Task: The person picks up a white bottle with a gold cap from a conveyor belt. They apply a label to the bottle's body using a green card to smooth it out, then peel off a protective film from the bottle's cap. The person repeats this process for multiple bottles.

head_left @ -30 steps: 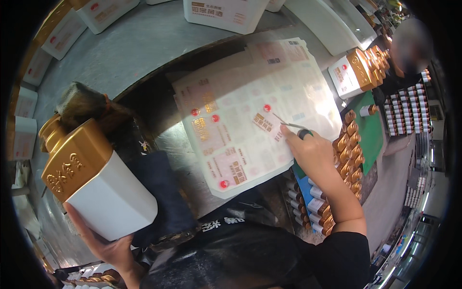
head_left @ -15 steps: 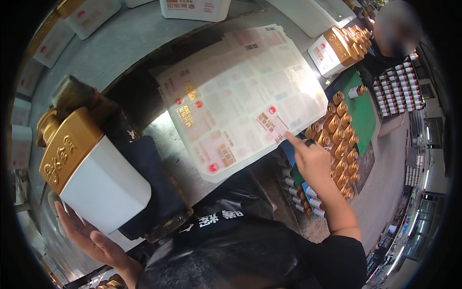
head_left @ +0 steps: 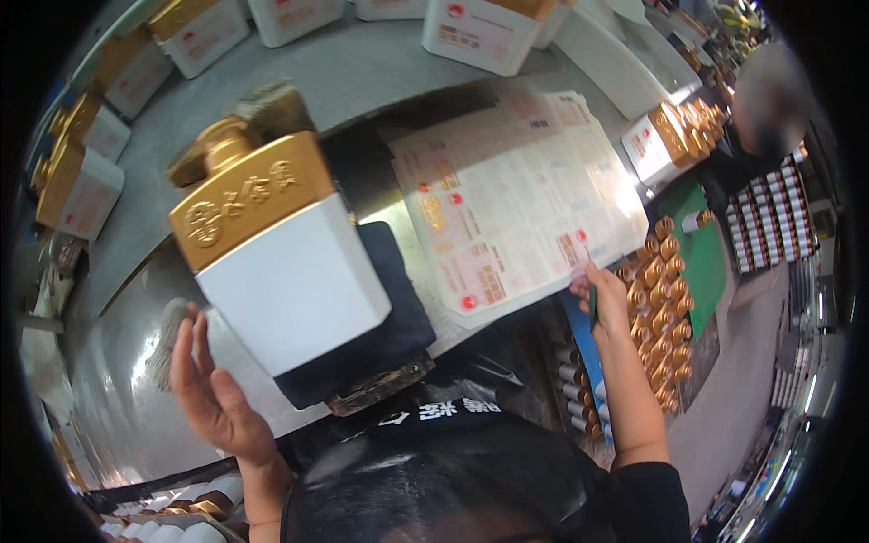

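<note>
White bottle with gold cap (head_left: 281, 262) is seen lifted nearer than a second ago above the dark pad (head_left: 389, 326), supported from behind by the spread left hand (head_left: 213, 394), while the right hand (head_left: 605, 294), pinching a thin tool (head_left: 593, 306), is now withdrawn to the label sheet (head_left: 516, 199) edge, suggesting a label was picked.

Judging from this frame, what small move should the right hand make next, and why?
Probably lift the sheet's corner: the right hand pinches the lower edge of the label sheet, while the left hand steadies the white gold-topped bottle on the dark pad.
</note>
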Demonstrator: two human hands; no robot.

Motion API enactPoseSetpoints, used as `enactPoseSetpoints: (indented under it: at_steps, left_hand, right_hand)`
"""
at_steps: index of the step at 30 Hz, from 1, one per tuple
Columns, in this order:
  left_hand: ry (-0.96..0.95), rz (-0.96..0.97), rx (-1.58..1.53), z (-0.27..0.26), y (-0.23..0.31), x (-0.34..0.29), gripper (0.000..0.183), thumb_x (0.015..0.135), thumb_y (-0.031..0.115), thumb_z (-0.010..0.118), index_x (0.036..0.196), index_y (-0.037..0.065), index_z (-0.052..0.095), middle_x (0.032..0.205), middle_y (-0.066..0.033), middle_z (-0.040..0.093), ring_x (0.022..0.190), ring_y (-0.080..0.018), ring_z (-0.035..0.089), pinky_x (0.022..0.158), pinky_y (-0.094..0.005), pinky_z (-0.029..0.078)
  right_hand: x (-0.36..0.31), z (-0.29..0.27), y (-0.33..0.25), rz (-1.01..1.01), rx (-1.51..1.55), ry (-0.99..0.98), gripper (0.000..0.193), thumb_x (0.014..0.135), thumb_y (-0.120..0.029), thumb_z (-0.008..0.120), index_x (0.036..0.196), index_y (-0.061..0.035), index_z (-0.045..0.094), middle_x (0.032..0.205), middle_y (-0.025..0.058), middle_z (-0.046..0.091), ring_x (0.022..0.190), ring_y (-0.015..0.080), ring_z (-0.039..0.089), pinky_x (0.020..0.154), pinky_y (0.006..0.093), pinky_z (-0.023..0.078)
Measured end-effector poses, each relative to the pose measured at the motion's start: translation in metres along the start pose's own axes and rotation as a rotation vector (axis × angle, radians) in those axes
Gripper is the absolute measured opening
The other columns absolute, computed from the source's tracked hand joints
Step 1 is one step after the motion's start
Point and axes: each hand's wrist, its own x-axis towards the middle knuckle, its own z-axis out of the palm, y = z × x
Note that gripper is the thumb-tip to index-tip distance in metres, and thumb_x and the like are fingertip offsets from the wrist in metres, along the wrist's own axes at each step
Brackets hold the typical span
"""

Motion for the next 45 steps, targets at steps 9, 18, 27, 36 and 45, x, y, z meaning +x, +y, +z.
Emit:
enactPoseSetpoints:
  at_steps: [9, 18, 27, 36, 45]
  left_hand:
    - [-0.371, 0.294, 0.312, 0.016, 0.029, 0.072, 0.046, 0.09, 0.018, 0.062, 0.135, 0.009, 0.056, 0.13, -0.0145, 0.058, 0.133, -0.0366, 0.043, 0.115, -0.0532, 0.023]
    - [-0.522, 0.418, 0.265, -0.002, 0.028, -0.002, 0.047, 0.073, 0.004, 0.07, 0.116, 0.022, 0.071, 0.089, -0.001, 0.068, 0.113, -0.0209, 0.063, 0.117, -0.0579, 0.016]
    - [-0.25, 0.209, 0.153, -0.015, 0.032, 0.029, 0.044, 0.075, -0.004, 0.063, 0.116, 0.012, 0.068, 0.108, -0.0128, 0.068, 0.119, -0.0368, 0.057, 0.114, -0.0571, 0.023]
    - [-0.388, 0.217, 0.055, -0.018, 0.02, 0.006, 0.042, 0.075, 0.001, 0.065, 0.114, 0.018, 0.071, 0.083, -0.0021, 0.064, 0.117, -0.0259, 0.059, 0.117, -0.059, 0.009]
    - [-0.23, -0.144, -0.174, 0.003, 0.019, 0.035, 0.073, 0.094, 0.039, 0.059, 0.148, 0.001, 0.03, 0.147, -0.0183, 0.035, 0.137, -0.0305, 0.03, 0.114, -0.0411, 0.021]
  right_hand:
    - [-0.053, -0.02, -0.049, -0.899, -1.012, 0.358, 0.009, 0.085, -0.014, 0.07, 0.083, -0.008, 0.065, 0.068, 0.0106, 0.066, 0.063, 0.0294, 0.066, 0.056, 0.0385, 0.049]
    - [-0.094, 0.037, -0.11, -1.303, -1.062, 0.266, 0.007, 0.081, -0.015, 0.073, 0.083, -0.01, 0.068, 0.064, 0.0078, 0.066, 0.056, 0.0277, 0.063, 0.053, 0.0386, 0.047]
    - [-0.109, 0.053, -0.136, -1.366, -1.161, 0.165, 0.011, 0.081, -0.02, 0.073, 0.08, -0.0103, 0.067, 0.061, 0.0064, 0.064, 0.054, 0.0276, 0.063, 0.051, 0.037, 0.048]
    - [-0.178, 0.116, -0.163, -0.987, -0.602, -0.656, 0.007, 0.081, -0.003, 0.072, 0.085, 0.0015, 0.069, 0.07, 0.0064, 0.067, 0.061, 0.0117, 0.066, 0.058, 0.0231, 0.05]
    - [-0.159, 0.205, -0.141, -0.725, -0.414, -0.964, 0.013, 0.087, -0.01, 0.069, 0.083, 0.0022, 0.065, 0.071, 0.0029, 0.065, 0.062, 0.0064, 0.061, 0.056, 0.0222, 0.047]
